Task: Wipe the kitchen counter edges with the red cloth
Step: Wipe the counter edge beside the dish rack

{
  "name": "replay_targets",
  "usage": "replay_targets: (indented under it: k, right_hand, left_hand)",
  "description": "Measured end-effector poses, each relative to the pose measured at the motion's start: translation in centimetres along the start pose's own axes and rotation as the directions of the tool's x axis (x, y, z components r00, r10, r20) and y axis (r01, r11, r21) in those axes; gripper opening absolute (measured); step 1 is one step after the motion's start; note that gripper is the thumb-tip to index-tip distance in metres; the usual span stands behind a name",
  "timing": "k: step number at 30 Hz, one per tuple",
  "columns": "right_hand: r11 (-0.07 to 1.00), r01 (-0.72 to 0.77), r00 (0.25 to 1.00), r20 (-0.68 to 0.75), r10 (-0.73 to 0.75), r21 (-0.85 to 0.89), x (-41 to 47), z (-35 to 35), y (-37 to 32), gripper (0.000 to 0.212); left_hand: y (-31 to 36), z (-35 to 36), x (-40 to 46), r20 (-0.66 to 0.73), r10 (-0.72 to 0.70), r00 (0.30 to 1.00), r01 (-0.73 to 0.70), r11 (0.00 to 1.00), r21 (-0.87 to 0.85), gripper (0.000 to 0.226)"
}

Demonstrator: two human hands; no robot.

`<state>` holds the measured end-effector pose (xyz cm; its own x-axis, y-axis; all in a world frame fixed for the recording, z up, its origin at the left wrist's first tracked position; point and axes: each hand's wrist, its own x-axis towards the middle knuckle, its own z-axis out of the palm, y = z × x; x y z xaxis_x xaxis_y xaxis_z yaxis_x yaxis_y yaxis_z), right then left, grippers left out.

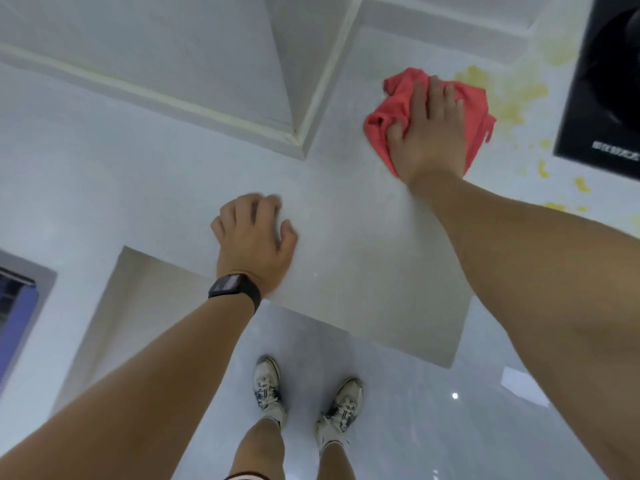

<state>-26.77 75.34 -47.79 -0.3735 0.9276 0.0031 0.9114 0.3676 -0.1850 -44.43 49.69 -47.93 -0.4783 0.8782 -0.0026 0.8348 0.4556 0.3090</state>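
From the head camera I see my right hand spread flat on the bunched red cloth, fingers nearly straight and pressing it onto the white counter near the back wall corner, just beside yellow stains and a black hob. My left hand, with a black watch at the wrist, rests on the counter near its front edge, fingers loosely bent, gripping nothing.

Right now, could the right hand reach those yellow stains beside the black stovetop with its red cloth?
Probably yes. The right hand presses the red cloth on the counter, right beside the yellow stains, with nothing between them.
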Motion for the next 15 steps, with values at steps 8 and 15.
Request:
replay_targets:
  k: [8,15]
  right_hand:
    - [0.982,0.169,0.985,0.005,-0.17,0.082,-8.3,1.4,-5.7,0.073]
    - [0.964,0.236,0.971,-0.003,-0.237,0.12,-18.0,0.2,-0.2,0.067]
  left_hand:
    - [0.4,0.0,-0.2,-0.037,-0.009,0.999,0.007,0.999,-0.047,0.03]
    - [0.7,-0.4,-0.4,-0.018,-0.008,1.0,0.007,0.998,-0.062,0.029]
